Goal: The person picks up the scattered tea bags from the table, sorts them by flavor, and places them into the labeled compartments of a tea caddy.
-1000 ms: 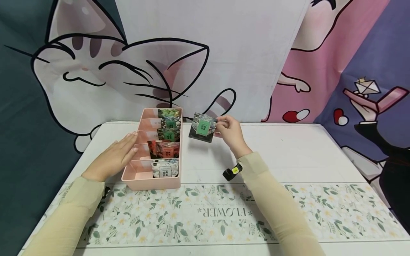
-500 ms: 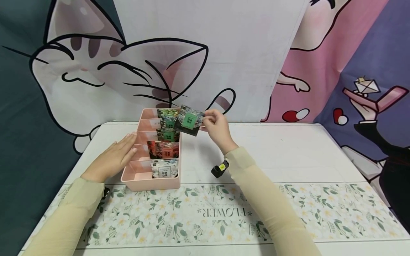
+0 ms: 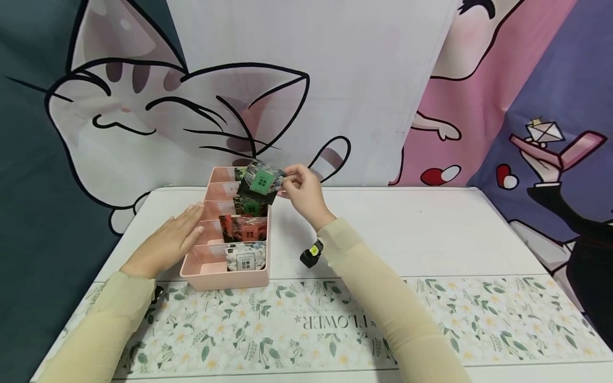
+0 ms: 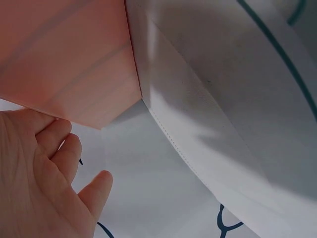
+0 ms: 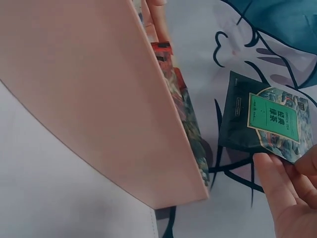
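Between the thumb and fingers of my right hand (image 3: pixel 306 194) is a dark green tea bag sachet (image 3: pixel 261 182), pinched by its right edge. It is held tilted above the far part of a pink divided box (image 3: pixel 225 280); its green label reads "GREEN TEA" in the right wrist view (image 5: pixel 274 118). My left hand (image 3: pixel 165 240) rests with extended fingers along the box's left rim. Inside the box stand red sachets (image 3: pixel 246 229), a white sachet (image 3: pixel 246 257) and a green sachet (image 3: pixel 250 206), each kind in its own compartment. The held sachet partly hides the far compartments.
The box stands on a white table (image 3: pixel 383 234) with a flower-printed strip (image 3: pixel 230 330) along its front. Behind the table hangs a cartoon cat backdrop (image 3: pixel 364 96). Each wrist wears a small black camera strap, the right one with a yellow mark (image 3: pixel 314 250).
My right hand has carried the sachet leftward, from beside the box to over its far compartments. The left hand has stayed at the left rim. The head view has tipped slightly.
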`<state>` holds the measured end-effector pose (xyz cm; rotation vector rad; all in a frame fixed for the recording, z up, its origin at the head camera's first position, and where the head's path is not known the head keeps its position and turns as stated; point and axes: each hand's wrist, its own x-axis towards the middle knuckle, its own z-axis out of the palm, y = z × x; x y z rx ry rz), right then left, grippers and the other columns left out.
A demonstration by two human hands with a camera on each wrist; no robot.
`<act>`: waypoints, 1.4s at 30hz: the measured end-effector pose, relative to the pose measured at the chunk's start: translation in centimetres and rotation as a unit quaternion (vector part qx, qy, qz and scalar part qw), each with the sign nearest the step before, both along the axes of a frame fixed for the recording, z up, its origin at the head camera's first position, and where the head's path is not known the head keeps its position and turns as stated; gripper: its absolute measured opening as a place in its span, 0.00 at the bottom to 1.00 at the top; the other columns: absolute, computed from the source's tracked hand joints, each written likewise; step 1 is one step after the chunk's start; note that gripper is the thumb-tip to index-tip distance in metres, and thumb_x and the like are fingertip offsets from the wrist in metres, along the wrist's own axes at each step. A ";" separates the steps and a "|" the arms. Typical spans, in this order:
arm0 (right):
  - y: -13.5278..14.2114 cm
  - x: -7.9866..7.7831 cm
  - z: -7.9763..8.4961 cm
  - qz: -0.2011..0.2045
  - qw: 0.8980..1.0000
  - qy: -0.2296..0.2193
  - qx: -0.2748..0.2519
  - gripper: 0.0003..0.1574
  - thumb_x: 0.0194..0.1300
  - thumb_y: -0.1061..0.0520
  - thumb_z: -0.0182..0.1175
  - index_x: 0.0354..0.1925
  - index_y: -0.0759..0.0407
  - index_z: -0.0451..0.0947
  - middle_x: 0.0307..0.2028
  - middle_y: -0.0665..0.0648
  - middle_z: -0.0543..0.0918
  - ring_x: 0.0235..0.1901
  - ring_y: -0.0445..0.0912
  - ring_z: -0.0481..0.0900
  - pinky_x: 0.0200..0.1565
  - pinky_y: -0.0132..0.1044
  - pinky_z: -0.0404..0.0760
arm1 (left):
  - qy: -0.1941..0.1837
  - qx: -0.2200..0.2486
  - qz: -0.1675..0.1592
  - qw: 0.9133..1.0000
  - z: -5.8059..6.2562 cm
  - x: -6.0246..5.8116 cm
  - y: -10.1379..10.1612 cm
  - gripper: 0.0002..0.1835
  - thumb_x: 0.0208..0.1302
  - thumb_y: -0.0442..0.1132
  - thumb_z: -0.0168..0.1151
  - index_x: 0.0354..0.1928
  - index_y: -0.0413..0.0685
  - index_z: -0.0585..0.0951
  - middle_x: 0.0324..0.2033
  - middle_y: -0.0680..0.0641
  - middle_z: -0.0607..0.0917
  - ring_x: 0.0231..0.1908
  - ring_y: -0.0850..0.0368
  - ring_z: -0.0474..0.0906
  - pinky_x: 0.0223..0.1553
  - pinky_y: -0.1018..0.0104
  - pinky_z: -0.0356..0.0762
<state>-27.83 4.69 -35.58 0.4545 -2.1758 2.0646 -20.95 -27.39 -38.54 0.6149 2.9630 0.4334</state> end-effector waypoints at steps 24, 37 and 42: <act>-2.4 0.0 -1.6 -0.030 0.977 0.050 0.204 0.12 0.71 0.69 0.54 0.50 0.66 0.79 0.38 0.61 0.86 0.35 0.49 0.84 0.32 0.30 0.79 | 0.005 0.009 -0.005 1.000 -0.2 0.2 -0.1 0.35 0.83 0.52 0.37 0.80 0.37 0.47 0.79 0.34 0.49 0.78 0.35 0.43 0.74 0.33 0.45; -2.5 -0.2 -1.6 -0.039 0.969 0.034 0.240 0.10 0.72 0.64 0.57 0.49 0.65 0.80 0.39 0.58 0.83 0.39 0.50 0.81 0.40 0.37 0.81 | 0.001 0.006 -0.002 1.000 0.2 0.2 0.1 0.36 0.83 0.52 0.37 0.80 0.37 0.47 0.79 0.34 0.48 0.78 0.36 0.42 0.74 0.34 0.44; -2.3 0.0 -1.7 -0.042 0.970 0.027 0.238 0.07 0.72 0.63 0.58 0.46 0.63 0.80 0.38 0.57 0.83 0.38 0.49 0.81 0.37 0.36 0.80 | 0.001 0.006 -0.002 1.000 0.1 0.3 0.1 0.36 0.83 0.52 0.37 0.80 0.37 0.47 0.79 0.34 0.49 0.78 0.36 0.42 0.74 0.33 0.45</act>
